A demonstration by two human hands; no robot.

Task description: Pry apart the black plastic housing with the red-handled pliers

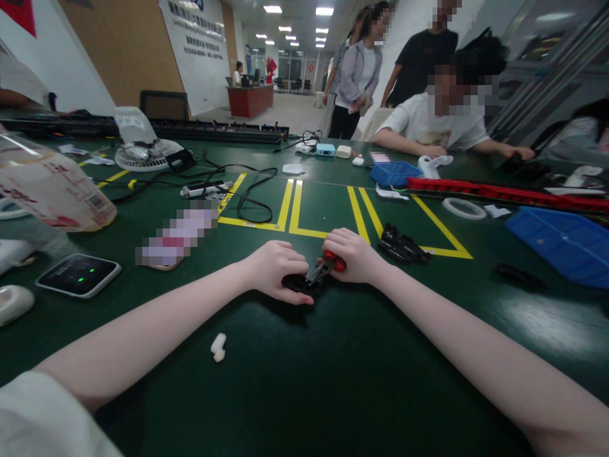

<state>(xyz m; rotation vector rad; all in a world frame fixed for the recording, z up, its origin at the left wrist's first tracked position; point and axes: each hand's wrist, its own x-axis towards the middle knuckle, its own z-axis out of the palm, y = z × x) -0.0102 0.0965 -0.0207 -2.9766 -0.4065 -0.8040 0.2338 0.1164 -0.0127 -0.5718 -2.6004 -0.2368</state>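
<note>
Near the middle of the green table, my left hand (273,270) is closed around a black plastic part (301,284), with its thumb stretched along the near side. My right hand (354,254) grips red-handled pliers (334,260), whose metal jaws point left and meet the black part. Whether the jaws bite into it I cannot tell. More black plastic parts (402,244) lie in a heap just right of my right hand. Two small whitish pieces (218,347) rest on the table below my left forearm.
Left stand a phone (178,238), a white-edged device (80,275), a plastic bag (57,184) and a white fan (143,143) with cables. Blue bins (566,244) and a red strip (504,192) are at right. Across the table a person (428,124) sits working; others stand behind.
</note>
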